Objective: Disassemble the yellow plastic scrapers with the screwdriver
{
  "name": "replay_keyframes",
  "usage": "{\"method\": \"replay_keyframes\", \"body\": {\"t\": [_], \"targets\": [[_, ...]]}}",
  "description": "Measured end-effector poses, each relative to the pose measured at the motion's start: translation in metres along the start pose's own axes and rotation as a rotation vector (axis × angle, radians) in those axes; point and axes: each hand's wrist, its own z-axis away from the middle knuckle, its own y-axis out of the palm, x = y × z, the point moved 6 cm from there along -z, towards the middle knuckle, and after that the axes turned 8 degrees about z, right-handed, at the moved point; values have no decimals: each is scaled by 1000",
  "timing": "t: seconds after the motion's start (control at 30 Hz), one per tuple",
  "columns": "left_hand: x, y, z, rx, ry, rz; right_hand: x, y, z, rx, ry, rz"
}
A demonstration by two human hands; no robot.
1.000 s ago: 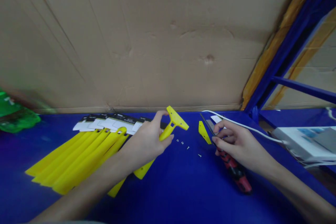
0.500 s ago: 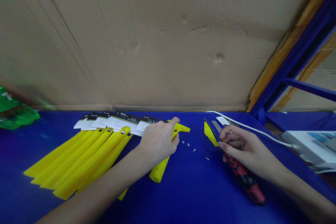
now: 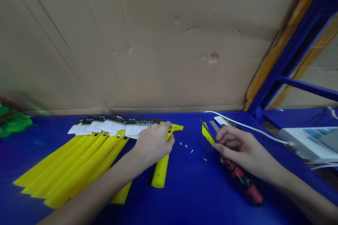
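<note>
My left hand [image 3: 155, 142] is closed around the neck of a yellow plastic handle [image 3: 160, 172], whose forked head shows past the fingers. To its right lie two small nuts [image 3: 183, 145] and two small screws, one of them a short screw [image 3: 192, 151]. A red and black screwdriver [image 3: 244, 184] is in my right hand [image 3: 235, 144], its thin dark shaft pointing up and left. Beside that shaft is a flat yellow plate [image 3: 207, 135] with holes; whether the fingers touch it I cannot tell. A metal strip [image 3: 214, 125] lies just behind.
Several yellow sleeve-like pieces [image 3: 76, 168] with black and white printed cards [image 3: 111, 125] lie fanned out at the left. A green plastic item [image 3: 13, 121] sits far left. A white cable [image 3: 253, 130] runs to a white box [image 3: 314, 144]. Cardboard [image 3: 169, 42] walls the back.
The view has shifted slightly. My left hand has turned the yellow handle a little, bringing its lower end more upright. The right hand keeps the screwdriver in nearly the same pose.
</note>
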Motion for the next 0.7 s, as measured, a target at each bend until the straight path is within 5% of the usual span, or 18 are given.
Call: {"method": "replay_keyframes", "body": {"t": [0.3, 0.5, 0.7], "targets": [[3, -11, 10, -37, 5, 6, 2, 1, 1, -6, -12, -3], [16, -27, 50, 37, -136, -385, 5, 0, 1, -9, -8, -6], [21, -23, 56, 80, -226, -459, 10, 2, 3, -26, -13, -15]]}}
